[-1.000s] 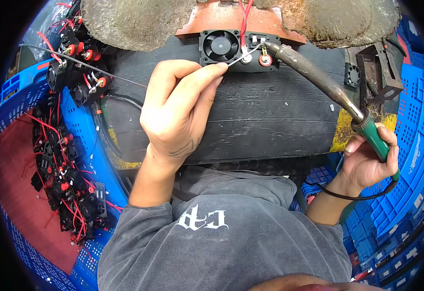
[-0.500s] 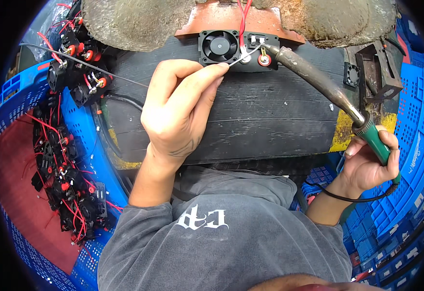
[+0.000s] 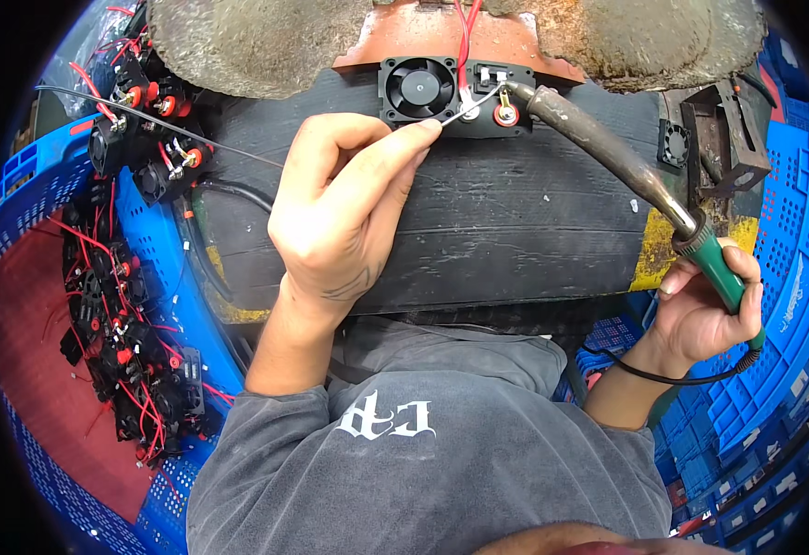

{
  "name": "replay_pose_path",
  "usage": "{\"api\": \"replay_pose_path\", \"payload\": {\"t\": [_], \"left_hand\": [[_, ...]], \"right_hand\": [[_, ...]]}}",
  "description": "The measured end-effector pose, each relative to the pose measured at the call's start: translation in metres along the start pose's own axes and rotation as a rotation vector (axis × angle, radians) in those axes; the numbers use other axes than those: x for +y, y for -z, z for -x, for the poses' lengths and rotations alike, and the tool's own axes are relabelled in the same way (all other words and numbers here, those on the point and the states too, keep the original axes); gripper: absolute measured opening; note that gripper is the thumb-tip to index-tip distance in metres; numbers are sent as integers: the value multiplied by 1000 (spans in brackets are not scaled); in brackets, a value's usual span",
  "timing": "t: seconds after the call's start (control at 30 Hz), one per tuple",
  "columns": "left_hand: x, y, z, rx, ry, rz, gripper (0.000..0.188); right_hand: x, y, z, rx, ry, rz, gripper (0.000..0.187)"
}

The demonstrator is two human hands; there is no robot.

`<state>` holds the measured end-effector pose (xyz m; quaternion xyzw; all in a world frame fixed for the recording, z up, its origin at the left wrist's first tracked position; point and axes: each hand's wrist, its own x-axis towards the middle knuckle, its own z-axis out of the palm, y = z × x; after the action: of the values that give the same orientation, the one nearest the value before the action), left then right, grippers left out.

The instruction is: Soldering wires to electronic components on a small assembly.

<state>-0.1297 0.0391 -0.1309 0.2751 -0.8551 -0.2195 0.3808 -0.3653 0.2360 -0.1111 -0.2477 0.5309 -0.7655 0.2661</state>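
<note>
A black panel (image 3: pixel 478 118) with a small cooling fan (image 3: pixel 421 89) set in its left side lies at the far edge of the dark work surface. My left hand (image 3: pixel 344 203) pinches a thin grey solder wire (image 3: pixel 465 109), whose end reaches the white-topped terminals (image 3: pixel 501 78) on the panel's right side. The green handle of a soldering iron (image 3: pixel 608 143) is gripped in my right hand (image 3: pixel 708 305). Its tip meets the wire's end at the right terminal. Twisted red wires (image 3: pixel 463 46) rise from the panel beside a red-ringed post (image 3: pixel 506 115).
At the left, a blue crate (image 3: pixel 159 250) holds several fan panels (image 3: pixel 127 333) with red wires. More panels (image 3: pixel 159 102) are heaped at the far left. A rusty metal bracket (image 3: pixel 733 139) and a small fan (image 3: pixel 673 143) sit at the right, beside another blue crate (image 3: pixel 793 277).
My left hand has edged slightly right toward the panel with the solder wire. The soldering iron and panel look almost unmoved.
</note>
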Motion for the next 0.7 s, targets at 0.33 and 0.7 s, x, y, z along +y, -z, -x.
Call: {"api": "replay_pose_path", "payload": {"t": [0.33, 0.7], "left_hand": [[-4, -2, 2, 20, -40, 17, 31], [-2, -1, 2, -3, -28, 18, 30]], "right_hand": [[-1, 3, -1, -25, -5, -13, 47], [-2, 5, 2, -31, -9, 4, 46]]}}
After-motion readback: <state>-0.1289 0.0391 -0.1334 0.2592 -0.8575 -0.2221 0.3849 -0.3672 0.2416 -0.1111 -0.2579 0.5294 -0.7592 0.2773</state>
